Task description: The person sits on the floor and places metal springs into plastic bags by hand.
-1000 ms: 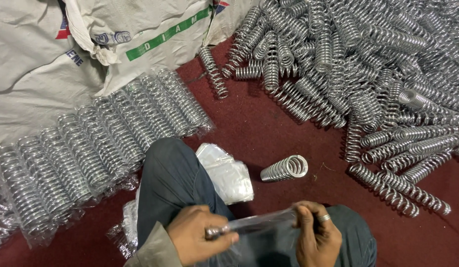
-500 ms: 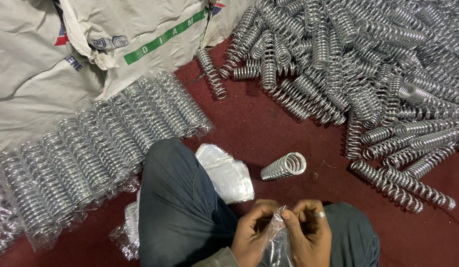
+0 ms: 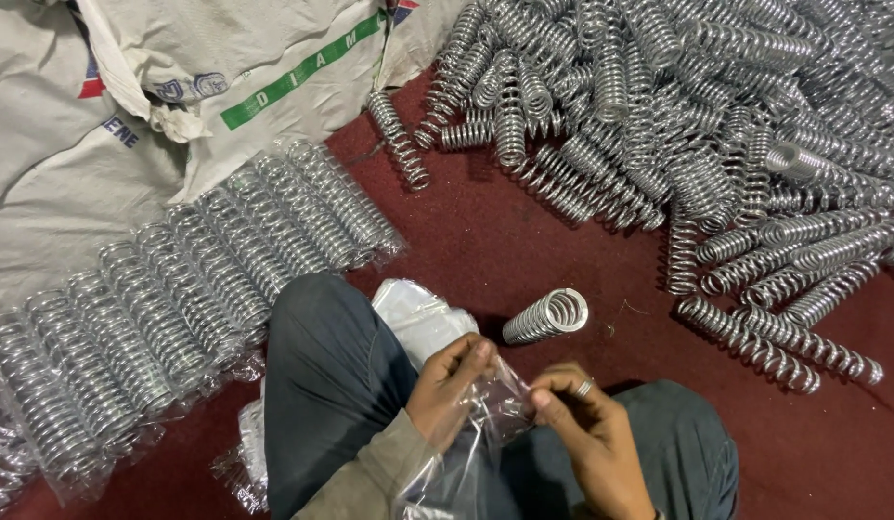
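Low in the frame, the left hand (image 3: 456,385) and right hand (image 3: 582,429), spread apart a second ago, now pinch together the clear plastic bag (image 3: 490,414), rubbing its mouth open near the loose spring (image 3: 546,316).

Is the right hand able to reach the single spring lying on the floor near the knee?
Probably yes: the single spring lies apart just ahead of the right hand, nothing between, though that hand now pinches the clear plastic bag.
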